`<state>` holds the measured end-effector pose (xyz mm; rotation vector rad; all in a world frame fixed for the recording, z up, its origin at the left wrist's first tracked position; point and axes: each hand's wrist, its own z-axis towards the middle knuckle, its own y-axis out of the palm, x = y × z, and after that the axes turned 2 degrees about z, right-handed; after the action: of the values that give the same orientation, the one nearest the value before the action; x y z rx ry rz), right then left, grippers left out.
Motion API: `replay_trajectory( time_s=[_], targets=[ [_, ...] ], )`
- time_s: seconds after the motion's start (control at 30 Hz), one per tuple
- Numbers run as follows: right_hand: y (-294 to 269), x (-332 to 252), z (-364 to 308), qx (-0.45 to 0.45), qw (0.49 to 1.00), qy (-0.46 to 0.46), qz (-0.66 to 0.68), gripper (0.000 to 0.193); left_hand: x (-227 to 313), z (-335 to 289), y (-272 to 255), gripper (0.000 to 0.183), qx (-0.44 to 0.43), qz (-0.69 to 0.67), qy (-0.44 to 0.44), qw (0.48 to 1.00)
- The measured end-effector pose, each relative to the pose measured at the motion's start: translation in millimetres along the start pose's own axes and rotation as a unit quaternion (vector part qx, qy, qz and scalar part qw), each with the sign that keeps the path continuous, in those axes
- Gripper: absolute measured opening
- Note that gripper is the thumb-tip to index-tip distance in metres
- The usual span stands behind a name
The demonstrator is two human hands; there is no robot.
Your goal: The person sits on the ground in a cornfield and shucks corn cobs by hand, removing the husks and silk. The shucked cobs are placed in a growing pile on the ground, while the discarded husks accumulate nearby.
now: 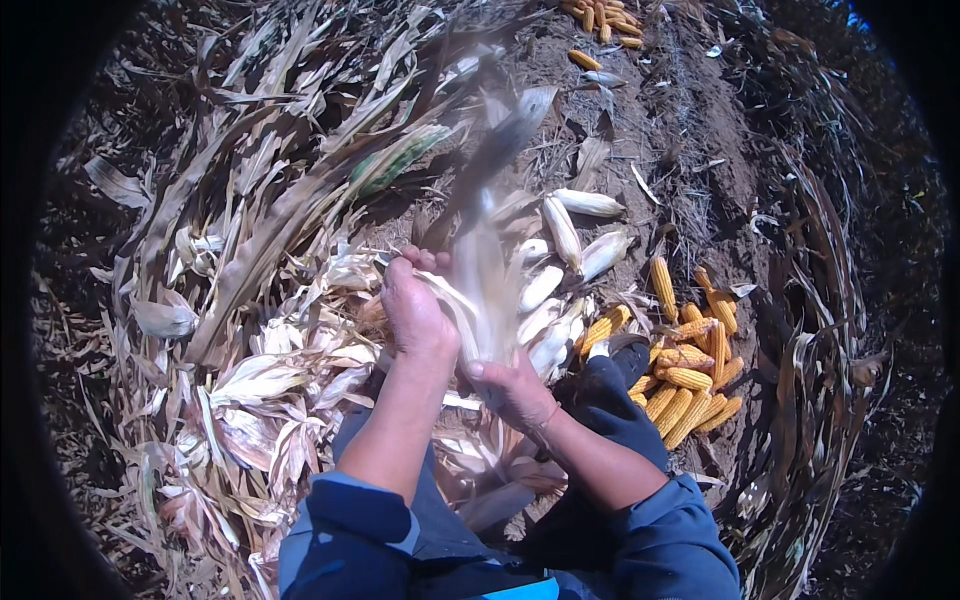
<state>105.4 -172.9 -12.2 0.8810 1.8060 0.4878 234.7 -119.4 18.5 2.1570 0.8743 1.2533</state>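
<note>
Two hands grip a pale, dry-husked corn ear, held upright over the ground.

The pale, dry-husked corn ear [482, 290] stands with its long axis nearly vertical in the view, its blurred husk tip pointing up and away from the person, its base low between the hands. The left hand [415, 312] is closed around its husk on the left side; the right hand [515, 388] clasps its base from below. Just right lie white unhusked ears [570, 235], then a pile of bare yellow cobs [690, 375] on brown soil [690, 150]. Dry stalks and husks [260, 300] cover the left.
</note>
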Motion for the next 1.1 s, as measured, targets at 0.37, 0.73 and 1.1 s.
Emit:
replay_trajectory(
  time_s=[0.37,0.73,1.1],
  targets=[
    [-36,-40,29,0.198,0.946,-0.204,-0.157,0.049,-45,-26,-6,0.012,-0.118,0.191,-0.049,0.973],
    [-133,-122,4,0.318,0.895,-0.311,0.022,0.035,-8,-63,-31,0.035,-0.374,0.372,-0.154,0.836],
    [-45,-73,4,0.118,0.956,-0.258,-0.076,0.054,-31,-55,-36,0.056,-0.376,0.679,-0.226,0.588]
  ],
)
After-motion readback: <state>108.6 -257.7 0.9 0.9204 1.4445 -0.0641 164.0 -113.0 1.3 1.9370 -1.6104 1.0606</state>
